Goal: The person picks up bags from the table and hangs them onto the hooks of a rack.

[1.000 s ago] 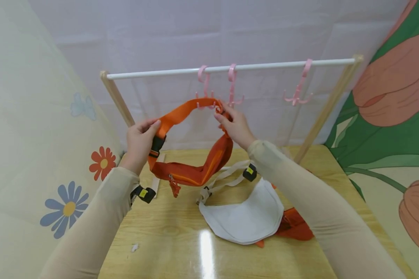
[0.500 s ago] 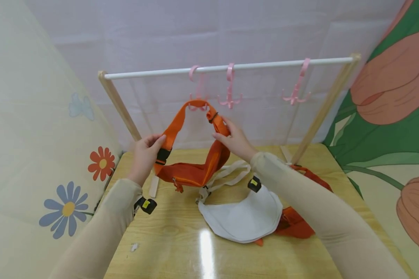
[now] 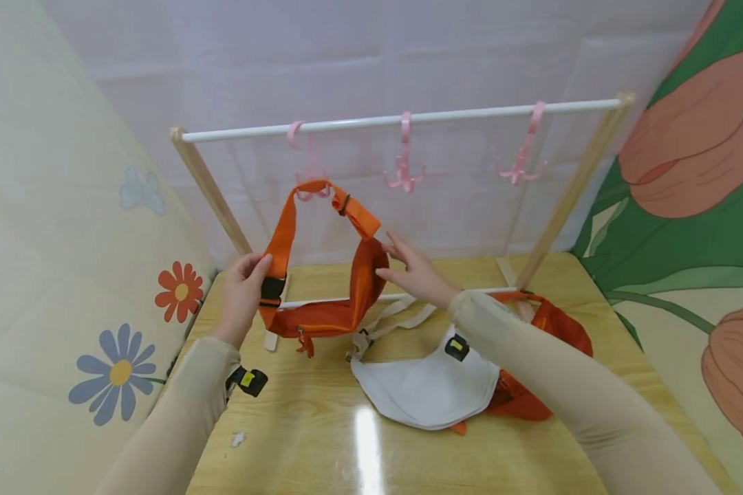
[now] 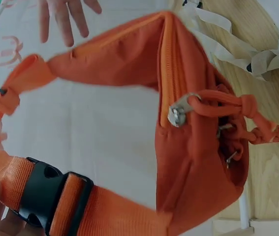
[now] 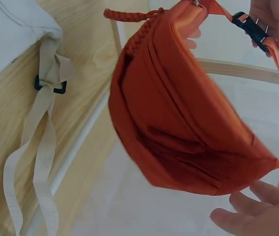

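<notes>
An orange waist bag (image 3: 322, 317) hangs with its strap (image 3: 283, 230) looped over the lowest prongs of the left pink hook (image 3: 294, 134). My left hand (image 3: 240, 289) pinches that strap just above the black buckle (image 4: 41, 191). On the other side my right hand (image 3: 422, 275) has its fingers spread beside the bag's right end, holding nothing. In the right wrist view, the fingertips of that hand (image 5: 267, 214) sit right at the bag's lower corner. A zipper with a braided orange pull (image 3: 306, 346) faces the front of the bag.
Two more pink hooks (image 3: 405, 158) (image 3: 521, 151) hang along the white rail (image 3: 347, 125) of a wooden-legged rack. A white waist bag (image 3: 427, 392) with cream straps lies on the wooden table (image 3: 297, 426). Red-orange fabric bags (image 3: 566, 328) lie at its right, partly behind my right forearm.
The left hook slid left along the rail with the orange waist bag on it. My left hand moved left and down with the strap; my right hand let go of the bag's right end.
</notes>
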`<state>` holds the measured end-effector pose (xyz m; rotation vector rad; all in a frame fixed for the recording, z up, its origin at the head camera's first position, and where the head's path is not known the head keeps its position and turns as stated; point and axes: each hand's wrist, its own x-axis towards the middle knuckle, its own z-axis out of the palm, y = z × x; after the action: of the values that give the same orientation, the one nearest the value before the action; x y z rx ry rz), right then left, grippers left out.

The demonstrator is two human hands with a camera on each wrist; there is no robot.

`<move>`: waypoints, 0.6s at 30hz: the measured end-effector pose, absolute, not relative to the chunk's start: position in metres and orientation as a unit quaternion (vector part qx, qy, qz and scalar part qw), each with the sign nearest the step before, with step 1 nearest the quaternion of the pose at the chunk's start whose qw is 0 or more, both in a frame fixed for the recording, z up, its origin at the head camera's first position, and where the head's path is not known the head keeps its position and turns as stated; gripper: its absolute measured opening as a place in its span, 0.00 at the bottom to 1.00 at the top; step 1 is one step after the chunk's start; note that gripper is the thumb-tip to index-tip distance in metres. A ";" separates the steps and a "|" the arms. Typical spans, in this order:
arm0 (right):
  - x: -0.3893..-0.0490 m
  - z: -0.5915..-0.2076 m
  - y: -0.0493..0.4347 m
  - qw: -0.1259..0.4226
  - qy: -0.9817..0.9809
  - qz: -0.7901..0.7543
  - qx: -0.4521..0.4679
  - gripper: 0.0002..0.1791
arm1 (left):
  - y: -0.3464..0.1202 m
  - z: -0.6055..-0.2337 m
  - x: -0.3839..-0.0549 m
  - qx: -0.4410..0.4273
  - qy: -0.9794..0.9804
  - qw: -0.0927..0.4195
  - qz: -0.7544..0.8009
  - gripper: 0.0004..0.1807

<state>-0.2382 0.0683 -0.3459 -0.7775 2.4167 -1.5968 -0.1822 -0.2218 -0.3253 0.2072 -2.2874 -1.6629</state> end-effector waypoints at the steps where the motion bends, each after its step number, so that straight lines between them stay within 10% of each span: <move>1: -0.237 -0.347 0.069 0.074 0.804 -0.527 -0.264 0.44 | -0.224 -0.326 -0.181 0.077 -0.799 0.153 -0.577 0.20; 18: -0.218 -0.370 0.093 0.089 0.821 -0.507 -0.245 0.42 | -0.244 -0.341 -0.170 0.103 -0.798 0.164 -0.571 0.21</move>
<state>-0.2181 0.0927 -0.3699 -0.7303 2.4435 -1.5089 -0.1701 -0.2444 -0.3408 0.2934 -2.2755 -1.6274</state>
